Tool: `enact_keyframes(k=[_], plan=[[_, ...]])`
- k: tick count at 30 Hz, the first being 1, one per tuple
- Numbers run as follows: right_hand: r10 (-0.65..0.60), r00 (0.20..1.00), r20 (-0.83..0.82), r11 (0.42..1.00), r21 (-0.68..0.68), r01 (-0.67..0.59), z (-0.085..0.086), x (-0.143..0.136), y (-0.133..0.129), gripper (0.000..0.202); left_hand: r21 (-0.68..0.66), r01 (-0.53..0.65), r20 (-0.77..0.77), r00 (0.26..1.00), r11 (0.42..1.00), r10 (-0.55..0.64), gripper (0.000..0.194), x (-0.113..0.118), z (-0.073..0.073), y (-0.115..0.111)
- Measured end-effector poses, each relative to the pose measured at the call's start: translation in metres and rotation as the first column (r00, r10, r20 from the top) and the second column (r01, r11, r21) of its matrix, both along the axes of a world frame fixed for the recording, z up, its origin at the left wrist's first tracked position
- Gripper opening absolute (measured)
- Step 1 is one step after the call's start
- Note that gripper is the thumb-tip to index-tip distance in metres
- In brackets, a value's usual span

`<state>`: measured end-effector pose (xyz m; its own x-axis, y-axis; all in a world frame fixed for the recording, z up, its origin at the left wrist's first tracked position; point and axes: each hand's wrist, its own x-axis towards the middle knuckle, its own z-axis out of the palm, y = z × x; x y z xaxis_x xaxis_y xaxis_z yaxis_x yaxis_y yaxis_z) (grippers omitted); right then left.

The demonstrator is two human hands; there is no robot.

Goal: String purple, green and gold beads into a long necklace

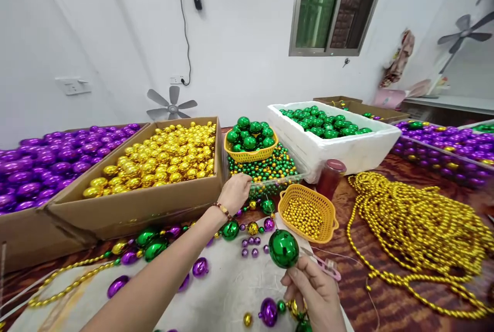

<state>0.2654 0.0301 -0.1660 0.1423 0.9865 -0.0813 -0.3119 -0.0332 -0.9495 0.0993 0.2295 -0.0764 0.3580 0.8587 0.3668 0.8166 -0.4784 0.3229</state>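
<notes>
My right hand (pixel 314 288) pinches a large shiny green ball bead (pixel 284 248) over the white work sheet (pixel 227 285). Below the fingers hang or lie a purple bead (pixel 268 312), a small green bead and a gold one, apparently strung together. Stretched forward, my left hand (pixel 236 193) has its fingers drawn together at the near edge of a clear bin of small green and gold beads (pixel 283 164); whatever they hold is hidden. A beaded strand (pixel 230 229) of green, gold and purple crosses the sheet. Several small purple beads (pixel 254 252) lie near it.
A yellow basket of small gold beads (pixel 306 216) stands right of centre, by a red jar (pixel 331 178). Cardboard boxes of gold balls (pixel 162 157) and purple balls (pixel 50 167) line the left. A foam box (pixel 339 149) holds green balls. Gold bead chains (pixel 417 229) pile at right.
</notes>
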Motion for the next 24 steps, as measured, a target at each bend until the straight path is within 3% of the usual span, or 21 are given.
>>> enact_keyframes(k=[6,10,16,24], plan=[[-0.034,0.999,-0.041,0.999,-0.011,0.034,-0.005,0.005,0.0,0.036,-0.117,0.102,-0.127,0.985,0.988,-0.117,0.027,0.058,0.002,0.048],[-0.005,0.999,-0.046,1.0,-0.027,0.004,-0.014,0.009,0.001,0.04,-0.266,0.11,-0.206,0.964,0.958,-0.168,0.022,0.083,-0.001,0.071],[-0.005,0.999,-0.038,0.999,-0.047,0.003,-0.02,0.015,0.005,0.043,-0.442,0.085,-0.314,0.918,0.893,-0.243,0.026,0.096,0.0,0.095],[-0.058,0.996,-0.071,0.998,-0.034,0.055,-0.019,0.019,0.006,0.037,-0.562,0.088,-0.376,0.859,0.823,-0.348,0.026,0.107,-0.002,0.117]])
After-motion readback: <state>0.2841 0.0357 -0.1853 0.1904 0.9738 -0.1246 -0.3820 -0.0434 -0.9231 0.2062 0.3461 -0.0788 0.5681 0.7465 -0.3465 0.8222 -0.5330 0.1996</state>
